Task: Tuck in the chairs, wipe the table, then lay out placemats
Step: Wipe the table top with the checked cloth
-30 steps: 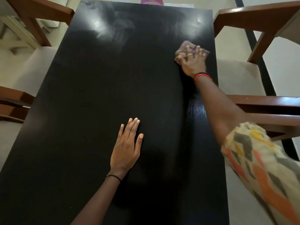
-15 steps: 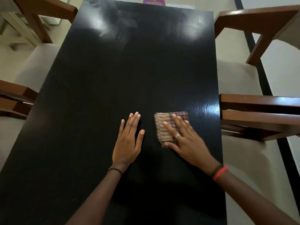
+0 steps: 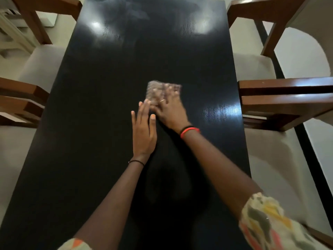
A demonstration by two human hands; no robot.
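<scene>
One long black table point(image 3: 90, 123) fills most of your view, its long axis running straight away from you, with glare at the far end and near the right edge. Four wooden chairs with pale seats flank it, all cut off by the frame: far left chair point(image 3: 41, 65), near left chair point(image 3: 16, 98), far right chair point(image 3: 252, 67) and near right chair point(image 3: 284, 103), whose back rail sits just beside the table edge. Your left hand point(image 3: 144, 130) lies flat on the table near its middle, fingers straight, holding nothing. Your right hand point(image 3: 169, 110) sits just beside it and a little farther out, fingers spread and pressing flat on the cloth point(image 3: 156, 91). Your fingers cover the cloth's near part. The cloth lies flat near the table's centre. It is motion-blurred, so you cannot tell its long axis or pattern.
</scene>
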